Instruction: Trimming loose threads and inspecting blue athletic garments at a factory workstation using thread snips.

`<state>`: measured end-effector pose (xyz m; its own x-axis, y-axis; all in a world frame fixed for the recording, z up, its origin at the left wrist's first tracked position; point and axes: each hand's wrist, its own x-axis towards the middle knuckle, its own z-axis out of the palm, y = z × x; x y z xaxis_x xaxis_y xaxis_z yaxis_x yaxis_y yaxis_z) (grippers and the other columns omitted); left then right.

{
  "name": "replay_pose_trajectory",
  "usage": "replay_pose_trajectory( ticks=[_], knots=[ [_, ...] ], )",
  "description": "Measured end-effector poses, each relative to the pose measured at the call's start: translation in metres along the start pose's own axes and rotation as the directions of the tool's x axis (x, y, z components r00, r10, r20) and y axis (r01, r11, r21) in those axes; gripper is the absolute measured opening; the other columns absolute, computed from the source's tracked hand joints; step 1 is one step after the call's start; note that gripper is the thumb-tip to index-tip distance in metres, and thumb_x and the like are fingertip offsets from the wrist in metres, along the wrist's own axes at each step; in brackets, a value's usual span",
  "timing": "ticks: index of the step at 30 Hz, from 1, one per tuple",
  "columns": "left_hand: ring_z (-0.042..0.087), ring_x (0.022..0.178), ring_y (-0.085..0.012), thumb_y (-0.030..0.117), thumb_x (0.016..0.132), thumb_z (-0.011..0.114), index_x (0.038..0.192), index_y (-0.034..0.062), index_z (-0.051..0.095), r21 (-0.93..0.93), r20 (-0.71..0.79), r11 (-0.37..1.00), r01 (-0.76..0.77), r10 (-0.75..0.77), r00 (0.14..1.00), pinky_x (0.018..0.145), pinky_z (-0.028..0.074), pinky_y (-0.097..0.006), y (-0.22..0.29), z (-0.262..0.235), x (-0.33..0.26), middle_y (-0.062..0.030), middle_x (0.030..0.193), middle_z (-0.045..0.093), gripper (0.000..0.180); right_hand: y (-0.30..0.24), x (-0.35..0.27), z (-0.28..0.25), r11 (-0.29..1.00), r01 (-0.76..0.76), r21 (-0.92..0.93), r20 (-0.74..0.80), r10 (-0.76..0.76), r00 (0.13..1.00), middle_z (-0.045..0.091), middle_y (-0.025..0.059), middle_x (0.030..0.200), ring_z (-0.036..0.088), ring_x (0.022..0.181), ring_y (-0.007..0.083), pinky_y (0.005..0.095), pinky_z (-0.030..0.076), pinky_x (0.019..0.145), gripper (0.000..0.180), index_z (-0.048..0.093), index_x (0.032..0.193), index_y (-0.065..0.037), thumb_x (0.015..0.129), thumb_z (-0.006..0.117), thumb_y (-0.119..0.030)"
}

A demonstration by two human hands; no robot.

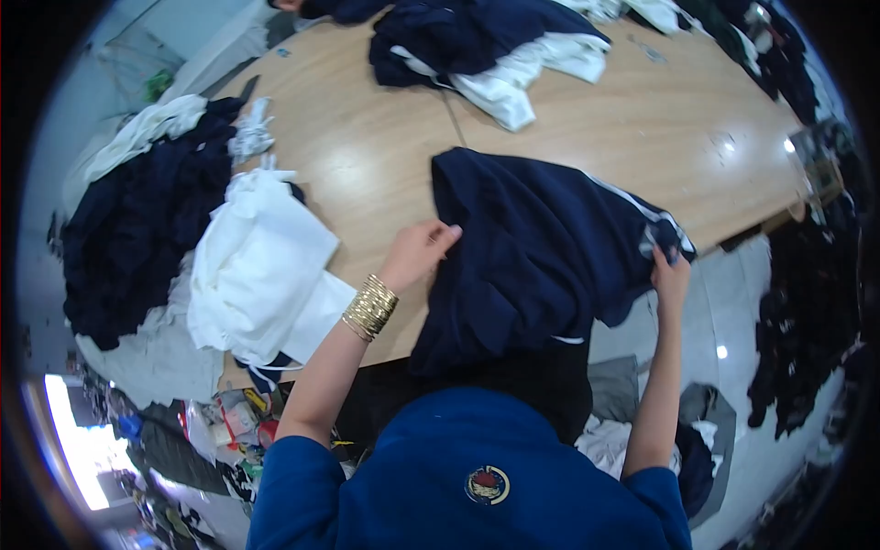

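A navy garment (527, 247) with white piping along its far right edge lies spread in front of me, its near side hanging at the table's edge. Its kind is unclear from the folds. My left hand (423, 249), with gold bangles above the wrist, pinches at the garment's left edge; thumb and fingers are together. At the right end, my right hand (671, 275) grips the narrow piped part of the cloth. A small greyish patch beside those fingers is too blurred to name.
White folded cloth (261, 266) lies left of my left arm, beside a dark navy pile (151, 220). More navy and white garments (495, 46) lie across the wooden table (367, 128). Fabric heaps (612, 440) sit below at the right. Part of another person shows at the far edge.
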<state>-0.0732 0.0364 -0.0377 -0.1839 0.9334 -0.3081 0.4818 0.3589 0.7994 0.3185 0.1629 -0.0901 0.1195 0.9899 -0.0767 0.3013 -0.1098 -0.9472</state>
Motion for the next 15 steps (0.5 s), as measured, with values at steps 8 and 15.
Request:
replay_pose_trajectory(
  ticks=[8,15],
  knots=[
    [0.056,0.081,-0.0156,0.039,0.081,0.065,0.107,0.0003,0.054,-0.436,-0.467,0.894,-0.1,-0.13,0.874,0.072,0.046,-0.028,0.015,0.017,0.069,-0.0055,0.095,0.06,0.048,-0.021,-0.007,-0.001,0.996,-0.066,0.059,0.015,0.065,0.998,0.04,-0.0032,0.044,0.035,0.035,0.0059,0.0224,0.024,0.035,0.033,0.043,0.062,-0.011,0.083,0.064,-0.024],
    [0.06,0.093,-0.0191,0.021,0.089,0.049,0.104,0.0041,0.058,-0.919,0.149,0.383,0.095,0.113,0.982,0.087,0.045,-0.034,0.057,-0.045,0.064,-0.0077,0.102,0.063,0.025,-0.077,-0.004,-0.062,0.814,-0.019,0.581,0.031,0.002,1.0,0.051,-0.0063,0.06,0.041,0.041,0.0027,0.0196,0.025,0.034,0.017,0.051,0.074,-0.015,0.081,0.067,-0.019]
  ],
)
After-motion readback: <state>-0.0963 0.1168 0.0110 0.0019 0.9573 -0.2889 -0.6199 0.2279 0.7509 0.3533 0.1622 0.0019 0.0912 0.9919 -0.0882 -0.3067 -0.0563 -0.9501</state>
